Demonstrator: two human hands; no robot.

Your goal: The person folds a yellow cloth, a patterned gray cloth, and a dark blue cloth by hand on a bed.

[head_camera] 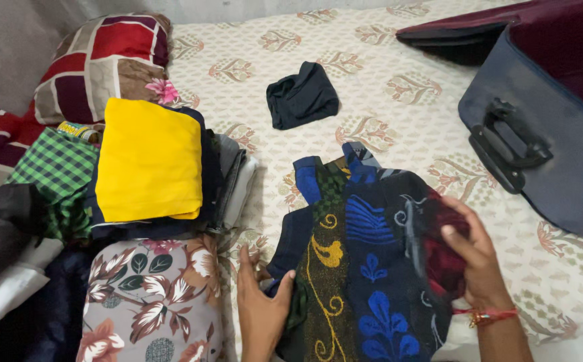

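While I look down from my head camera, my left hand (pixel 261 310) pinches the left edge of a dark patterned garment with blue, green and yellow leaf motifs (pixel 362 261), thumb on top and fingers curled under, closed on the cloth. My right hand (pixel 477 258) grips the garment's right side, where the fabric turns dark red; those fingers are bunched tight into the folds, and a red thread band (pixel 486 315) circles that wrist. The garment lies spread on a cream bedsheet printed with pale floral motifs (pixel 399 100), directly before me.

I place everything else from the garment. Beyond its top edge, well apart, sits a small crumpled black cloth (pixel 301 94) on the sheet. To the garment's left stands a stack of folded clothes, topped by a bright yellow folded piece (pixel 149 159) over navy and grey layers. Further left of that lies a green checked fabric (pixel 53 171), and above the stack a patchwork cushion in maroon, brown and beige squares (pixel 104 64). Just left of my left hand, near the garment's lower corner, lies a grey fabric with brown and white flowers (pixel 147 302). To the garment's upper right, apart from it, rests a navy fabric suitcase with a black handle (pixel 539 134), its maroon-lined lid open.
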